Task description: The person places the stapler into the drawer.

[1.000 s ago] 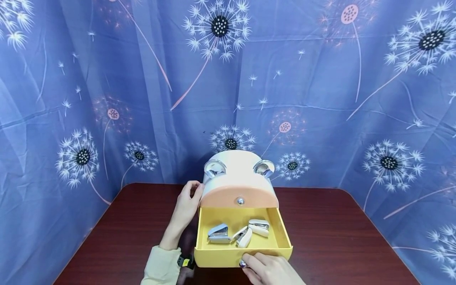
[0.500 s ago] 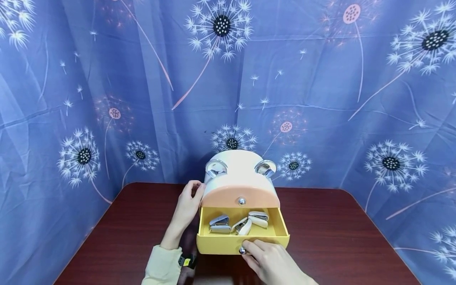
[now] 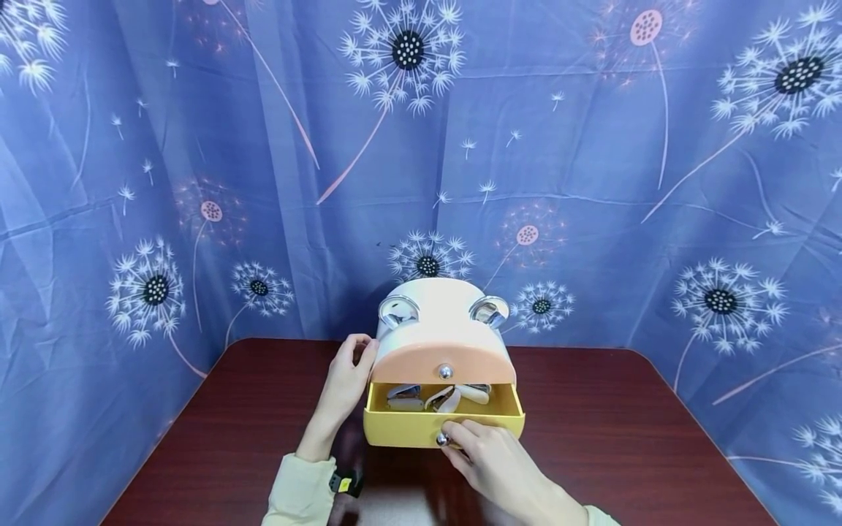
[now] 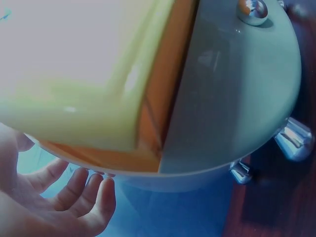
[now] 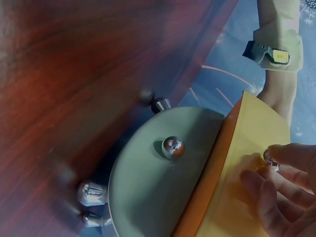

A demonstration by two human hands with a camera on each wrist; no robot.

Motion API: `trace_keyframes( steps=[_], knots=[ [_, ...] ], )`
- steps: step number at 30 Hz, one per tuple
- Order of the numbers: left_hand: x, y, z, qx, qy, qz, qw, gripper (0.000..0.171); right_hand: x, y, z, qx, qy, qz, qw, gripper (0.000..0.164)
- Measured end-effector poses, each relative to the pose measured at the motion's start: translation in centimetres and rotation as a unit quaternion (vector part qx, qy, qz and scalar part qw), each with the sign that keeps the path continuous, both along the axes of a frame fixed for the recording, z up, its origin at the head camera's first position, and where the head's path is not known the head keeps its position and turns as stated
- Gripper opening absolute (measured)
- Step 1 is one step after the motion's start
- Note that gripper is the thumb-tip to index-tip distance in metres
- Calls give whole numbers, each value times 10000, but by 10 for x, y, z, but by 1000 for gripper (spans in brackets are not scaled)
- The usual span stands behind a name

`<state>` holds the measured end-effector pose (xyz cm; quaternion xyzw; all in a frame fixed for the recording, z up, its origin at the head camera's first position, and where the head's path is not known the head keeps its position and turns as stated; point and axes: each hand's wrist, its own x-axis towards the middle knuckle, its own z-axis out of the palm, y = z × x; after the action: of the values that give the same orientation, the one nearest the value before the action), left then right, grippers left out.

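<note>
A small rounded drawer box (image 3: pixel 430 314) with a white top and a peach upper front stands at the middle of the table. Its yellow drawer (image 3: pixel 404 431) is partly pulled out. Inside lie a blue-grey mini stapler (image 3: pixel 404 398) and two white ones, a middle stapler (image 3: pixel 445 399) and a right stapler (image 3: pixel 475 393). My right hand (image 3: pixel 496 464) pinches the drawer's round silver knob (image 3: pixel 443 439) between thumb and fingers, also visible in the right wrist view. Against the box's left side rests my left hand (image 3: pixel 345 380), its fingers loosely bent in the left wrist view.
Two silver, ear-like pieces, a left one (image 3: pixel 398 310) and a right one (image 3: pixel 490 311), stick out from the box's top. Another silver knob (image 3: pixel 445 371) sits on the upper front. A dark red table (image 3: pixel 625 438) meets a blue dandelion-print curtain (image 3: pixel 592 161) behind.
My right hand has pushed the yellow drawer inward, away from me, and the staplers have gone back with it. The left hand has stayed at the box's side.
</note>
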<state>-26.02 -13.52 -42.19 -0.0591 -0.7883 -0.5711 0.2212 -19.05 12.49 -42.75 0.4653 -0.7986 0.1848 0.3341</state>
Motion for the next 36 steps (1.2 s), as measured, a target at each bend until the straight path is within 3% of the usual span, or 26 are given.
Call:
trace_keyframes(
  steps=[14, 29, 36],
  knots=[
    [2, 1, 0, 28, -109, -169, 9998, 27, -22, -2, -3, -121, -22, -220, 9997, 27],
    [0, -2, 2, -22, -100, -55, 9999, 26, -39, -8, -4, -308, 31, -299, 9991, 28],
    [1, -2, 1, -73, -77, -3, 9999, 25, -41, -10, -5, -342, -145, -328, 9988, 27]
  ],
)
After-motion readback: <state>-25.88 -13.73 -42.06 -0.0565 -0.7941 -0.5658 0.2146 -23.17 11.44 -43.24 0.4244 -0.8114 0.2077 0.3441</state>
